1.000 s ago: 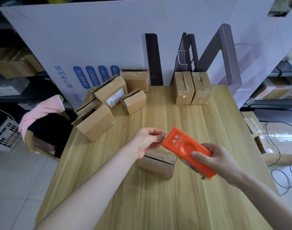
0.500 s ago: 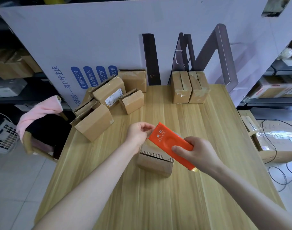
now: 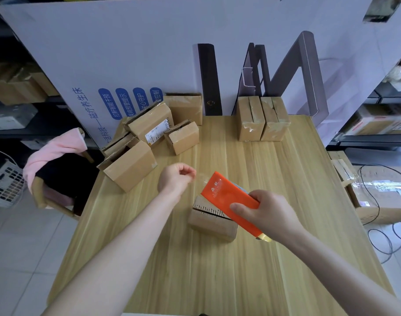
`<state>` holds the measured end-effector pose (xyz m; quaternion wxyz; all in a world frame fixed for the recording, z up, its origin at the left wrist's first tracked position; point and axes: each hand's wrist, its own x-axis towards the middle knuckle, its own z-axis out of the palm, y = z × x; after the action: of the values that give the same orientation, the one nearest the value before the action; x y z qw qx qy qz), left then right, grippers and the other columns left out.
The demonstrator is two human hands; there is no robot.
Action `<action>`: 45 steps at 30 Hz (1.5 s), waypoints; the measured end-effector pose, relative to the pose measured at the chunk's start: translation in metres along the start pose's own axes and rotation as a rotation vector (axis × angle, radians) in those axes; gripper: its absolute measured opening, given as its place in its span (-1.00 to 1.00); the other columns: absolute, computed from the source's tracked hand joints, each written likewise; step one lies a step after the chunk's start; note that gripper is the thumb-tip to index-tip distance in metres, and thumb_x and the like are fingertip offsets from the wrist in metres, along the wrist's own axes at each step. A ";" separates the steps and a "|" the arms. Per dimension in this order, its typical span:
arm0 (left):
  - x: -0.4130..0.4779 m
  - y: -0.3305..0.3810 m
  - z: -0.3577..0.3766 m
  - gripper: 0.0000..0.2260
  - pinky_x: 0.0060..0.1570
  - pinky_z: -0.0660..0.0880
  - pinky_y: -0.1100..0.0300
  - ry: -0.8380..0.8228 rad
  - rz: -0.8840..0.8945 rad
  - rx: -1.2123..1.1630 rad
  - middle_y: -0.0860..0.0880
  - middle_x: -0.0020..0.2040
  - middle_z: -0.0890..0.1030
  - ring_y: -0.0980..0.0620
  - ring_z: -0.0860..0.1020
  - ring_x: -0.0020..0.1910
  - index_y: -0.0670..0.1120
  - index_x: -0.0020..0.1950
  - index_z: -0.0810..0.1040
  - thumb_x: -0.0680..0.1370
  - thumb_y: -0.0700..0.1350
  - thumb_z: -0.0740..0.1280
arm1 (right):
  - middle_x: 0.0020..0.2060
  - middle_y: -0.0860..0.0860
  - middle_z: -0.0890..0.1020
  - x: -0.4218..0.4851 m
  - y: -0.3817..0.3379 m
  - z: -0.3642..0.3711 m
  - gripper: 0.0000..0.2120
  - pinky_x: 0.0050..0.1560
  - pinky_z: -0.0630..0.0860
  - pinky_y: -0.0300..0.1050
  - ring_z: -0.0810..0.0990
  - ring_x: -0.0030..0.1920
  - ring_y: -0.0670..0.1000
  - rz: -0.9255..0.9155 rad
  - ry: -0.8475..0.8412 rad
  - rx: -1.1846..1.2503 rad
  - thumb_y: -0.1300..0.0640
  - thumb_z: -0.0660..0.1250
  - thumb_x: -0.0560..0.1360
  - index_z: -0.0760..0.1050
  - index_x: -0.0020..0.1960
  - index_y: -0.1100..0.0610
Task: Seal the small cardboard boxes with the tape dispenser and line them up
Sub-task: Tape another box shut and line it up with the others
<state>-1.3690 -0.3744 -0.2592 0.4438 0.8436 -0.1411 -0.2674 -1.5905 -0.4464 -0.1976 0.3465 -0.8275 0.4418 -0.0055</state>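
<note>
The wooden table (image 3: 217, 281) carries a heap of open cartons (image 3: 128, 167) far left and two taped boxes (image 3: 250, 122) far right. At centre sits the small cardboard box (image 3: 208, 222) (brown, corrugated flap edges showing). Above it, the right hand (image 3: 268, 213) grips the orange tape dispenser (image 3: 226, 199). The left hand (image 3: 175, 180) pinches faint clear tape (image 3: 201, 179).

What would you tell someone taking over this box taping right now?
Right hand: grips the orange plastic tape dispenser above the small brown cardboard box mid-table.
Left hand: fingers curled, seemingly pinching the clear tape strip stretched from the dispenser.
Done: two taped cardboard boxes stand side by side at the back right.
Left: tape this box, line it up, then work through the untidy pile of cardboard boxes at the back left.
</note>
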 end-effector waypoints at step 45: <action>0.025 -0.118 0.057 -0.88 -0.04 0.36 0.23 -0.129 -0.443 -0.088 -0.09 0.00 0.58 -0.01 0.49 -0.03 -0.15 0.09 0.58 0.59 -0.18 0.32 | -0.20 -0.04 0.59 0.061 0.081 0.031 -0.53 -0.26 0.64 -0.06 0.61 -0.24 -0.03 0.301 -0.324 -0.320 -0.31 0.37 0.36 0.54 -0.01 0.08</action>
<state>-1.3816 -0.3576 -0.3907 0.4005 0.8150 0.0310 -0.4176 -1.6023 -0.5035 -0.2864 0.2743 -0.7870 0.4937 0.2483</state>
